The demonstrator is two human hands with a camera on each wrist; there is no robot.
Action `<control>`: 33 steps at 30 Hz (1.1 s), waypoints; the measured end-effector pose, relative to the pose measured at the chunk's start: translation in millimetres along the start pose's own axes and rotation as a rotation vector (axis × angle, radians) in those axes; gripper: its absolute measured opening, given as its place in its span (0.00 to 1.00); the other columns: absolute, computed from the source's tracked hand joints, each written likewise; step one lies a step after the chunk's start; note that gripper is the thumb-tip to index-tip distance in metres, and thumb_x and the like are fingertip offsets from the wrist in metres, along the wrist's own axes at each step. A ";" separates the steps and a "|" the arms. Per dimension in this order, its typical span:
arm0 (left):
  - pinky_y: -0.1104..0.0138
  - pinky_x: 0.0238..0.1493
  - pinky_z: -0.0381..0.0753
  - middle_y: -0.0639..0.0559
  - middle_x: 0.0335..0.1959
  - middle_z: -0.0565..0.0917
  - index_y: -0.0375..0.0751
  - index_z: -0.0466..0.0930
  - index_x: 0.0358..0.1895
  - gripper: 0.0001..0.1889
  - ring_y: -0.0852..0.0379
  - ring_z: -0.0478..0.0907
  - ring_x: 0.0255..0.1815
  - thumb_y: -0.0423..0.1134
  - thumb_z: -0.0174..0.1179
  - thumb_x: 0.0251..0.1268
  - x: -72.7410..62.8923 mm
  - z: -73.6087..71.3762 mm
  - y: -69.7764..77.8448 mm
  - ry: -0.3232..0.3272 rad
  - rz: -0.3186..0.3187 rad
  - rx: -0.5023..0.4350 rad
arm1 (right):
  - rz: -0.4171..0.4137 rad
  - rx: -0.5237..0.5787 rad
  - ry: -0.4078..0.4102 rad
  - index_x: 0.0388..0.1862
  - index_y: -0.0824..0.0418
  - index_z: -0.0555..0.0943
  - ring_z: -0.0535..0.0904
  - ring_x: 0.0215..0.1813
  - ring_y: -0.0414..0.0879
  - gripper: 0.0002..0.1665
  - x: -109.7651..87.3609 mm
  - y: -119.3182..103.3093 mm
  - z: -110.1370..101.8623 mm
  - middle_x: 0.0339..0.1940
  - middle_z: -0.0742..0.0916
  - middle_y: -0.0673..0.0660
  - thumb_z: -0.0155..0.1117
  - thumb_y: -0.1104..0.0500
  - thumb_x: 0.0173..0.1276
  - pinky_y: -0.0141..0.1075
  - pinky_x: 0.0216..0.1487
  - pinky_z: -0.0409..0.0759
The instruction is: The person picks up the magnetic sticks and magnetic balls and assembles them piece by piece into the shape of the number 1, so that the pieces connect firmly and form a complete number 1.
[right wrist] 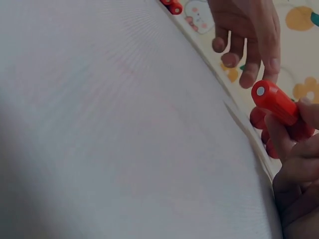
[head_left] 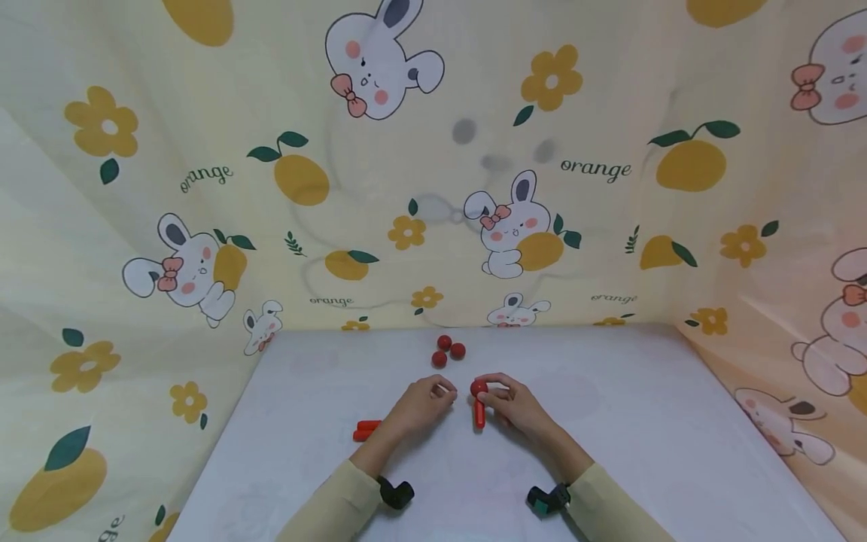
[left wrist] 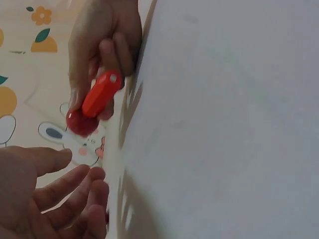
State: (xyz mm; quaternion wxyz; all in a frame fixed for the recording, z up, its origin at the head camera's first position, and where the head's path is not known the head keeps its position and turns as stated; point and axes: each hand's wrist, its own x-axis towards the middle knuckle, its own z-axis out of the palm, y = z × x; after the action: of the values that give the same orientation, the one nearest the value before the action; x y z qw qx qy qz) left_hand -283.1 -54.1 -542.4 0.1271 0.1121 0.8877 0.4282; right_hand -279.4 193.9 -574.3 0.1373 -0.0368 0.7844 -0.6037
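Observation:
My right hand (head_left: 516, 406) pinches a red ball (head_left: 478, 388) between thumb and fingers. A short red rod (head_left: 479, 415) joins the ball and points toward me; in the right wrist view the free end of this rod (right wrist: 275, 102) shows a small pale disc. To the left, my left hand (head_left: 421, 405) holds nothing. Its fingers are loosely bent, with the tips a short way from the ball, and the left wrist view shows a gap between this hand (left wrist: 55, 199) and the ball (left wrist: 82, 123).
Three loose red balls (head_left: 439, 359) sit together on the white tabletop (head_left: 609, 421), beyond the hands. Red rods (head_left: 364, 435) lie beside my left forearm, which partly covers them. A printed curtain (head_left: 433, 150) stands behind the table and along both sides.

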 end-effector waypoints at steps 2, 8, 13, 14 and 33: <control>0.55 0.50 0.85 0.57 0.42 0.85 0.53 0.86 0.52 0.08 0.55 0.80 0.45 0.49 0.64 0.80 2.0 -5.8 2.4 0.045 -0.017 0.026 | 0.020 0.000 0.007 0.72 0.49 0.79 0.70 0.23 0.47 0.28 0.8 -1.3 1.1 0.40 0.90 0.56 0.71 0.44 0.77 0.32 0.28 0.70; 0.53 0.52 0.84 0.54 0.46 0.87 0.50 0.85 0.53 0.08 0.53 0.81 0.48 0.45 0.66 0.78 12.7 -16.8 8.3 0.162 0.000 0.139 | 0.044 0.022 0.016 0.71 0.50 0.80 0.67 0.25 0.47 0.28 -0.4 -3.5 2.4 0.45 0.91 0.54 0.72 0.45 0.77 0.31 0.30 0.68; 0.51 0.56 0.84 0.49 0.53 0.85 0.47 0.84 0.57 0.13 0.50 0.81 0.53 0.45 0.68 0.77 27.3 -20.6 5.1 0.218 0.001 0.197 | 0.038 0.019 0.037 0.71 0.50 0.80 0.67 0.27 0.48 0.28 0.0 -3.2 3.4 0.44 0.91 0.54 0.72 0.45 0.76 0.33 0.30 0.67; 0.50 0.56 0.84 0.48 0.54 0.84 0.46 0.83 0.58 0.14 0.50 0.81 0.54 0.45 0.68 0.76 30.5 -21.2 4.0 0.226 0.001 0.204 | 0.037 0.016 0.042 0.70 0.50 0.80 0.67 0.27 0.48 0.28 0.1 -3.1 3.4 0.43 0.91 0.54 0.72 0.45 0.76 0.33 0.30 0.67; 0.48 0.59 0.82 0.44 0.55 0.82 0.46 0.78 0.64 0.23 0.48 0.80 0.54 0.49 0.72 0.73 65.6 -19.4 -8.9 0.221 -0.088 0.200 | 0.045 0.013 0.055 0.68 0.48 0.82 0.68 0.27 0.47 0.25 2.0 -0.9 1.4 0.41 0.91 0.53 0.72 0.46 0.76 0.33 0.30 0.67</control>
State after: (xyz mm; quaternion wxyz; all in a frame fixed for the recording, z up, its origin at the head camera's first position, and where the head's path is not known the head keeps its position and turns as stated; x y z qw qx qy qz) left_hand -352.0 -53.5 -546.3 0.0354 0.0375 0.9386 0.3411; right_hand -281.0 191.9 -574.2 0.1293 -0.0017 0.7848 -0.6061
